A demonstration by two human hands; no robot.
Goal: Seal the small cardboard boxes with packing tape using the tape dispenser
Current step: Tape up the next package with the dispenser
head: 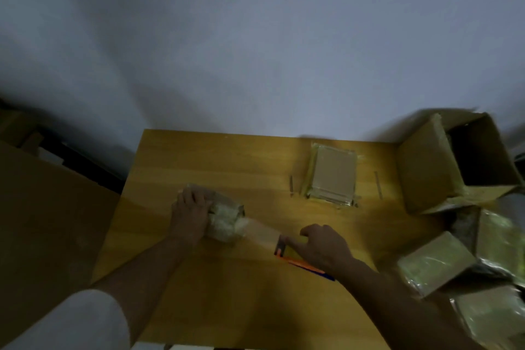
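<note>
Plainly, with the small box (224,220) held down near the table's (199,307) left edge by the left hand (190,214) and tape (262,231) stretched taut to the dispenser (289,250) gripped in the right hand (324,247), a skewed, wrinkled strip is risked — should the box be allowed to slip.

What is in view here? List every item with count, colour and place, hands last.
table: one, yellow-brown wood, centre.
small box: one, tape-wrapped, table left of centre, under the left hand.
tape strip: one, clear, stretched from that box to the dispenser.
tape dispenser: one, orange and blue, table centre.
taped box: one, brown, far side of the table.
big carton: one, brown, open, far right.
wrapped boxes: several, brown under shiny tape, piled at lower right.
wall: one, pale grey, behind.
left hand: grips the small box.
right hand: grips the dispenser.
</note>
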